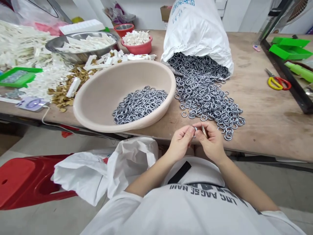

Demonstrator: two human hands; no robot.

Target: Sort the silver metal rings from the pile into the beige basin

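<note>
My left hand pinches a small grey ring between thumb and fingers at the table's front edge. Close beside it, my right hand is closed round a thin, light-coloured piece whose exact shape is hard to make out, its thumb near the ring. Just beyond both hands, a heap of grey rings spills from a white sack. A large beige basin to the left contains more grey rings.
White plastic parts, a steel bowl and a red bowl occupy the left. Scissors and green trays lie right, near a black frame. A red stool and white bags stand below the table.
</note>
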